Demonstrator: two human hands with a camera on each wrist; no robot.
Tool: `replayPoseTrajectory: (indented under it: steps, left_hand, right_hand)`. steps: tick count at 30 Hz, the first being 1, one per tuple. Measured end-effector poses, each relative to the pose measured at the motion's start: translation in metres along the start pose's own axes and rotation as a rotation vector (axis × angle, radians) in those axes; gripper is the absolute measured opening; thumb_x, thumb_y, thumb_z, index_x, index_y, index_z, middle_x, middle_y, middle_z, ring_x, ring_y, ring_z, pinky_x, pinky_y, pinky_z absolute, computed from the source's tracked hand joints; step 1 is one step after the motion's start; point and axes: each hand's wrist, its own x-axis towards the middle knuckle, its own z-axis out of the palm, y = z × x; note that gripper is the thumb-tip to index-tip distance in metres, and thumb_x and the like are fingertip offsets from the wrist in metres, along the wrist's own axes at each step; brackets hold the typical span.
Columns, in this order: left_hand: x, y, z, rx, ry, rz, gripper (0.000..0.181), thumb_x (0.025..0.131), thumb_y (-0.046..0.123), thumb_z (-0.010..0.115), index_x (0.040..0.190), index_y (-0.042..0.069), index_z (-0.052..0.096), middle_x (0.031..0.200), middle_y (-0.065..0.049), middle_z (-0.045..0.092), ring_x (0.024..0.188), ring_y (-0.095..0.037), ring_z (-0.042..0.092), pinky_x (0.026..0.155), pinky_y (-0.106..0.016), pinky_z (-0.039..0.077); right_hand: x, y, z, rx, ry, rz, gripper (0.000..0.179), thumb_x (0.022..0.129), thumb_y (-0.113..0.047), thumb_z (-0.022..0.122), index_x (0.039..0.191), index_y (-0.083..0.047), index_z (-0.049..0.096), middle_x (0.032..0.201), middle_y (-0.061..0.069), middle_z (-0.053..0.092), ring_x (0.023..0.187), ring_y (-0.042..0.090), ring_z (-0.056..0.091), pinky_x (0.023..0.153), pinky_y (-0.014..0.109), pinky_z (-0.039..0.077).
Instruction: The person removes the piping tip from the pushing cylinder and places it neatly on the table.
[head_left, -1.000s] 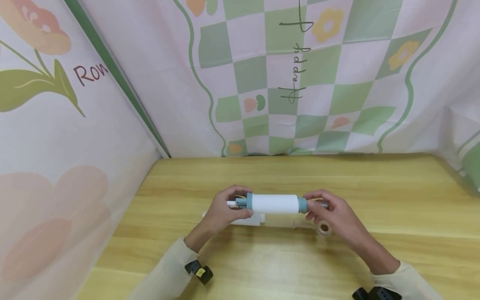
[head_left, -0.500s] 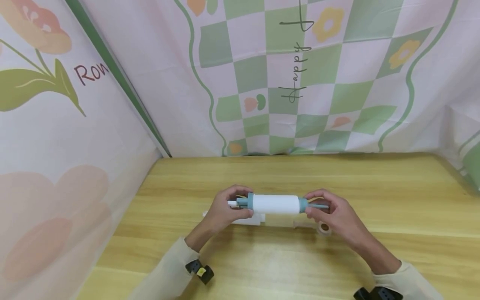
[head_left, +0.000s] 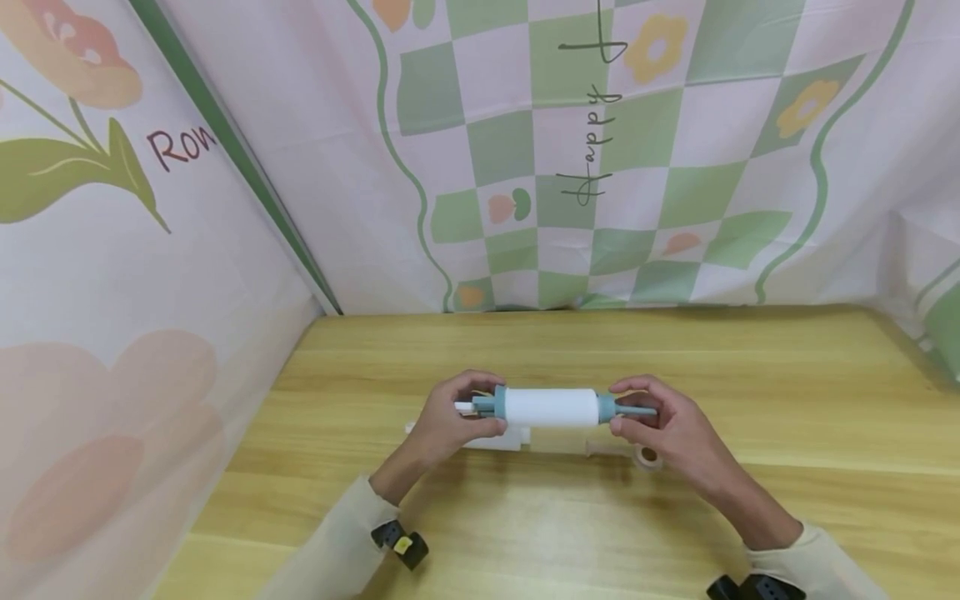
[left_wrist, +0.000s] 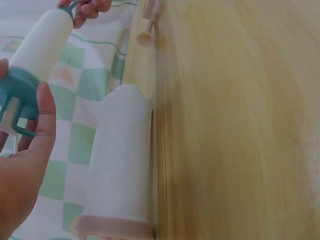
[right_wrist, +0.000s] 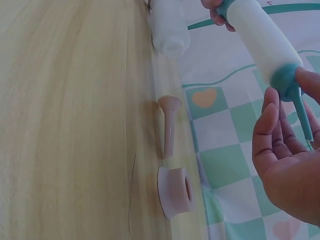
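Observation:
A large syringe-like dispenser (head_left: 551, 407) with a white barrel and teal ends is held level above the table. My left hand (head_left: 442, 425) grips its teal collar, thumb on the near side and fingers on the far side. Behind that collar, the teal handle and white rod (left_wrist: 11, 112) stick out. At the other end, my right hand (head_left: 669, 423) pinches the teal nozzle cap between thumb and fingers. The slim teal nozzle (right_wrist: 303, 120) points back along the right palm.
Beneath the held dispenser, a second white barrel (left_wrist: 120, 155) with a pinkish collar lies on the wooden table (head_left: 570, 525). To its right lie a pinkish nozzle (right_wrist: 169, 127) and a pinkish ring cap (right_wrist: 175, 192). Patterned cloth (head_left: 555, 167) hangs along the back.
My right fingers have shifted and spread slightly around the nozzle cap, exposing more of the nozzle. The left hand and the barrel stay almost where they were.

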Motion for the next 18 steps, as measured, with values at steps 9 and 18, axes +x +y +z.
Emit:
replayPoseTrajectory:
  steps: [9,18]
  left_hand:
    - [-0.0006,0.0017,-0.0022,-0.006,0.007,-0.003,0.045,0.081,0.008,0.079,0.124,0.008,0.065,0.118,-0.01,0.063,0.103,-0.029,0.058,0.084,-0.041,0.057]
    - [0.0008,0.0005,-0.0014,-0.003,0.0,0.008,0.048,0.081,0.007,0.079,0.126,0.001,0.062,0.118,-0.01,0.063,0.102,-0.028,0.058,0.083,-0.041,0.058]
  right_hand:
    - [-0.0015,0.0024,-0.0018,-0.015,-0.017,0.012,0.034,0.103,-0.011,0.056,0.133,0.006,0.051,0.105,0.018,0.069,0.084,0.021,0.068,0.067,0.035,0.058]
    - [-0.0017,0.0005,0.0021,0.003,0.014,0.102,0.035,0.105,-0.02,0.054,0.129,0.006,0.052,0.096,0.021,0.068,0.079,0.022,0.068,0.063,0.034,0.057]
